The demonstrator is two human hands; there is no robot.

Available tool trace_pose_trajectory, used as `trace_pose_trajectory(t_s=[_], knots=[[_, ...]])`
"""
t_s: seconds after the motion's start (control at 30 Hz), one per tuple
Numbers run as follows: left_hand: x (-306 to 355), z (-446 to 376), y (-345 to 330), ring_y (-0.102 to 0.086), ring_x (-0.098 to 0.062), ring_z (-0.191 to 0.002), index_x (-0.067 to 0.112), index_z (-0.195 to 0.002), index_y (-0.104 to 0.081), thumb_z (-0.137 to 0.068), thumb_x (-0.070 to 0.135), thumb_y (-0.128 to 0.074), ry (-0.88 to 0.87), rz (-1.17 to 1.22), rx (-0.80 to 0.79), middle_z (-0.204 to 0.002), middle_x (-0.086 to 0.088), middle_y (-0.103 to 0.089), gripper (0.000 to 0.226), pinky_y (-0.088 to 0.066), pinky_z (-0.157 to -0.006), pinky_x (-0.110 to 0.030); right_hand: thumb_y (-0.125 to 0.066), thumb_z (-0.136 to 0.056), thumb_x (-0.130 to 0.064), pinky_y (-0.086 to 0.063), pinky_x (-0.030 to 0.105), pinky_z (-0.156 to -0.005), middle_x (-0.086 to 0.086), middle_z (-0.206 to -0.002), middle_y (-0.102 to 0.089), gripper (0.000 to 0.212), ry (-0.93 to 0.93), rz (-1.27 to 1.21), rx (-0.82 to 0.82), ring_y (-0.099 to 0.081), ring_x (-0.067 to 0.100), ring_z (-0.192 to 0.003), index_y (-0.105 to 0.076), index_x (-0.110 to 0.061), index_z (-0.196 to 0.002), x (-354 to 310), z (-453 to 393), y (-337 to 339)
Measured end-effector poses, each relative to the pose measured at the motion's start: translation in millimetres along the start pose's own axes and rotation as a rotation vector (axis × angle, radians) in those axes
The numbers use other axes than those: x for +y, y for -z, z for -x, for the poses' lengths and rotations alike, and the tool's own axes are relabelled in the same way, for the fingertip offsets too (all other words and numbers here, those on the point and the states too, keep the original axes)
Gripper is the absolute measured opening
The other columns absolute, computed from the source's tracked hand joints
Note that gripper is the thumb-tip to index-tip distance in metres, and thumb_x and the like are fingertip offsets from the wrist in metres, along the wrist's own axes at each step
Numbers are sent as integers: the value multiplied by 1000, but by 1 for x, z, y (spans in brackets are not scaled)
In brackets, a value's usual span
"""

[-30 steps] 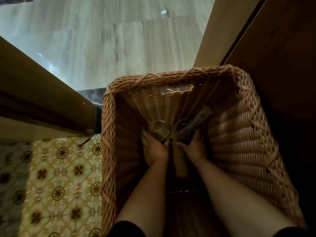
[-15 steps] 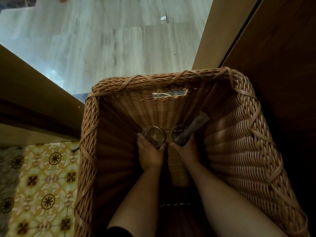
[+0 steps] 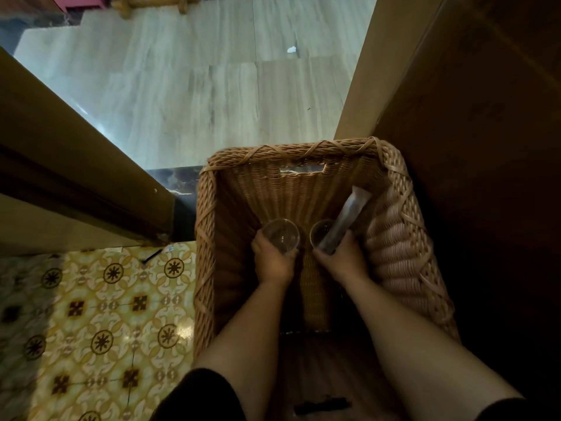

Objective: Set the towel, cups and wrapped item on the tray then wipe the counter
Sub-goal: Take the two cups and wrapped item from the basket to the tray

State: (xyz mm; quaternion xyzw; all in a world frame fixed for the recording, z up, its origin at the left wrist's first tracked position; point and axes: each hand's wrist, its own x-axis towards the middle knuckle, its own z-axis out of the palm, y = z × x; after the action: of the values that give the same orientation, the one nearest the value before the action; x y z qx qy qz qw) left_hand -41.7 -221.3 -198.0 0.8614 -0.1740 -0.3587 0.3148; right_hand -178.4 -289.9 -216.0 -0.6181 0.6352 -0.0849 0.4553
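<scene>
Both my arms reach down into a deep woven wicker basket (image 3: 403, 238). My left hand (image 3: 273, 259) is wrapped around a clear glass cup (image 3: 280, 235), seen from above. My right hand (image 3: 341, 259) grips a second clear cup (image 3: 318, 233) together with a long wrapped item (image 3: 346, 220) that sticks up and leans toward the basket's far right corner. No towel is visible.
The basket has a handle slot (image 3: 300, 169) in its far wall. A dark wooden cabinet (image 3: 485, 147) stands on the right and a wooden ledge (image 3: 60, 165) on the left. Patterned yellow tiles (image 3: 100, 329) lie lower left, pale plank floor (image 3: 197, 86) beyond.
The view has shifted, so the basket now sits further right and lower in frame. Both hands keep hold of the cups; the wrapped item points more upright.
</scene>
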Motion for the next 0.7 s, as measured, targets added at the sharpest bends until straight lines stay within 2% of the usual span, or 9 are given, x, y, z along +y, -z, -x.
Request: trace_pose_trajectory(t_s=[0.2, 0.3, 0.43, 0.53, 0.7], knots=[[41, 68, 81, -35, -28, -138, 25, -152, -11, -74, 23, -83, -111, -21, -147, -157, -4, -22, 106, -36, -107, -44, -77, -77, -49, -43, 44, -106, 11, -153, -35, 102, 45, 197, -44, -40, 30, -137, -16, -17, -152, -45, 85, 62], [52, 106, 117, -33, -27, -138, 21, -152, -13, -74, 24, -84, -197, -34, -135, -157, -5, -23, 105, -33, -109, -42, -77, -75, -51, -44, 49, -104, 11, -151, -38, 103, 136, 242, -56, -42, 31, -134, -18, -15, -152, -72, 119, 85], [55, 145, 165, -41, -25, -133, 18, -147, -25, -70, 24, -87, -245, 14, -15, -147, -5, -36, 99, -36, -104, -36, -78, -74, -51, -49, 48, -100, 9, -146, -45, 101, 291, 260, -104, -50, 27, -128, -23, -14, -150, -113, 148, 113], [50, 168, 203, -43, -24, -131, 19, -148, -25, -68, 27, -89, -243, 106, 98, -147, -4, -36, 103, -38, -99, -31, -78, -72, -54, -51, 46, -98, 5, -141, -49, 97, 438, 289, -154, -54, 24, -123, -29, -17, -146, -151, 167, 123], [15, 197, 274, -44, -21, -130, 15, -148, -26, -65, 26, -91, -234, 223, 315, -146, -5, -40, 106, -39, -107, -34, -78, -72, -52, -56, 37, -88, -4, -125, -58, 71, 735, 335, -320, -61, 14, -109, -44, -26, -128, -224, 204, 90]])
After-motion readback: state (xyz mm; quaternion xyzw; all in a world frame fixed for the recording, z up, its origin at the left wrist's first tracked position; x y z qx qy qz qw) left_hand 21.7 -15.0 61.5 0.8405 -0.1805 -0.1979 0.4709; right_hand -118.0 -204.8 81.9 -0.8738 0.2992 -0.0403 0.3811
